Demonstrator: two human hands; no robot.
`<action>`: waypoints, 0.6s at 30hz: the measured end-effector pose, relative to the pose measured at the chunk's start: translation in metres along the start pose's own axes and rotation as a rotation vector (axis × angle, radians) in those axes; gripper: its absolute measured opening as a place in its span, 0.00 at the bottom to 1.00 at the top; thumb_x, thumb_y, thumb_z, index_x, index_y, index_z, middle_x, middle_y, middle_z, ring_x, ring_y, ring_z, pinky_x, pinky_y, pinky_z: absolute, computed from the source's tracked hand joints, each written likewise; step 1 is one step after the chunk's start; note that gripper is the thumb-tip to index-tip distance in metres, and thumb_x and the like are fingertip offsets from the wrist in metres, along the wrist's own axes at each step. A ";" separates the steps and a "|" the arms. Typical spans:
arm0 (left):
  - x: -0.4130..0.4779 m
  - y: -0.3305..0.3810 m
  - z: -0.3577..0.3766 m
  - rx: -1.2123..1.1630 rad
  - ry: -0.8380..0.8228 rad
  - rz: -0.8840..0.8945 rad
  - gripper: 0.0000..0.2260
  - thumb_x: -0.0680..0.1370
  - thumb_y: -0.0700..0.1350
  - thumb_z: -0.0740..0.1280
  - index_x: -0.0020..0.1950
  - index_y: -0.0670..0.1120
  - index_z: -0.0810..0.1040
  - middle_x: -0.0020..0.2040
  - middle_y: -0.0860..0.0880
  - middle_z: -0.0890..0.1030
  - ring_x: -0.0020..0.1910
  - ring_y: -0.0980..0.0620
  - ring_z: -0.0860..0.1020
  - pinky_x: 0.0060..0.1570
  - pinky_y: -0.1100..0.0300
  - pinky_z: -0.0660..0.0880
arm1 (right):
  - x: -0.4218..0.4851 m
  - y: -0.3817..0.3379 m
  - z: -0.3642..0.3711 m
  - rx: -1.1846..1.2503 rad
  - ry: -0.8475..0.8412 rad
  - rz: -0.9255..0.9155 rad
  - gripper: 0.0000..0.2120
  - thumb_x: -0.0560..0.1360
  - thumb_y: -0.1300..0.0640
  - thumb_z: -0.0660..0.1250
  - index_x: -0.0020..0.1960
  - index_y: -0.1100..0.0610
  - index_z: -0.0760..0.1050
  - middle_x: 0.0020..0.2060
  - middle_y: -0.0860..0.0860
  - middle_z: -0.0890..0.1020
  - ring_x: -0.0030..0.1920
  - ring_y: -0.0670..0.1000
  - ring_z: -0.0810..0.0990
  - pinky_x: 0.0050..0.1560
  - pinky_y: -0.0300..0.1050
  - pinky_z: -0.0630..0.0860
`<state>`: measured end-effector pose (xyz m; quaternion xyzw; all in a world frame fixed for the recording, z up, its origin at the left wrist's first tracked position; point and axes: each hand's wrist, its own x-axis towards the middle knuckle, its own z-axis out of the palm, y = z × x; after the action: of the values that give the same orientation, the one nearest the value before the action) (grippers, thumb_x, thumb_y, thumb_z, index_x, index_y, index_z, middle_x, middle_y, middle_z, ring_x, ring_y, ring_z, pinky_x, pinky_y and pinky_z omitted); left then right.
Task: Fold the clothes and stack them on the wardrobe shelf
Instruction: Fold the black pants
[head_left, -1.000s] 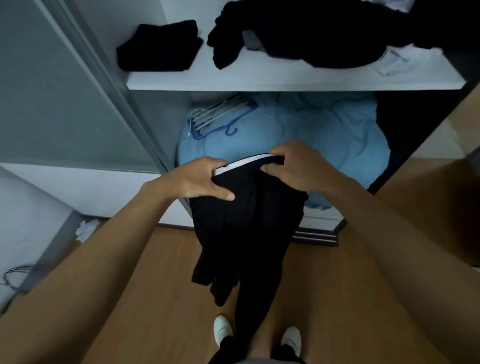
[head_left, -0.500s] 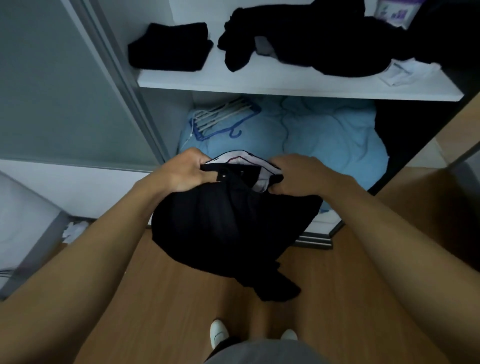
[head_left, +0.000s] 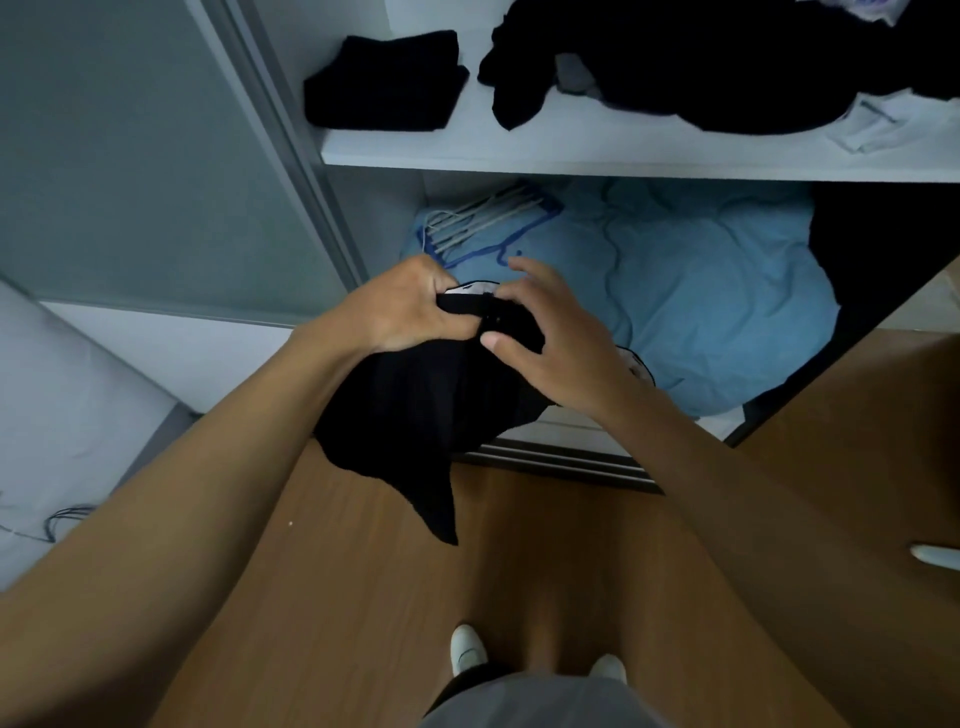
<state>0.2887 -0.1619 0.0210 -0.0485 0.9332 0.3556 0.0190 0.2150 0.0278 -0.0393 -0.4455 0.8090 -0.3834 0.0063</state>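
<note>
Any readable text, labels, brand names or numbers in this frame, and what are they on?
None can be read.
Purple-and-white item at the top edge, on the shelf: cut off and blurred, no print legible.
Black garment held by both hands: white waistband lining shows no readable tag.

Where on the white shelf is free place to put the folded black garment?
The shelf is bare along its front edge and in the gap between the folded black stack and the loose dark pile. The right half is crowded by that pile and a white cloth.
</note>
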 end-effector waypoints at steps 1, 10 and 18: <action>-0.002 0.000 -0.003 0.004 0.000 0.014 0.20 0.71 0.38 0.72 0.25 0.48 0.65 0.23 0.57 0.63 0.23 0.60 0.61 0.23 0.67 0.57 | 0.004 -0.001 0.002 -0.044 -0.023 -0.012 0.20 0.77 0.44 0.66 0.65 0.52 0.73 0.72 0.47 0.67 0.67 0.48 0.72 0.54 0.47 0.71; -0.028 -0.018 -0.016 0.047 -0.033 0.003 0.22 0.83 0.50 0.61 0.31 0.43 0.63 0.29 0.50 0.60 0.29 0.54 0.60 0.30 0.59 0.55 | 0.013 0.011 0.005 -0.136 -0.206 0.045 0.18 0.79 0.47 0.65 0.36 0.58 0.71 0.32 0.48 0.73 0.38 0.52 0.74 0.39 0.49 0.68; -0.039 -0.041 -0.021 0.073 0.105 0.006 0.22 0.84 0.47 0.61 0.31 0.44 0.62 0.28 0.50 0.59 0.25 0.57 0.58 0.26 0.64 0.55 | -0.002 0.018 0.005 -0.177 -0.339 0.181 0.18 0.79 0.44 0.64 0.33 0.48 0.67 0.29 0.45 0.70 0.32 0.45 0.69 0.38 0.45 0.63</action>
<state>0.3314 -0.2031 0.0124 -0.0635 0.9454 0.3184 -0.0295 0.2048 0.0317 -0.0542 -0.4278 0.8636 -0.2284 0.1377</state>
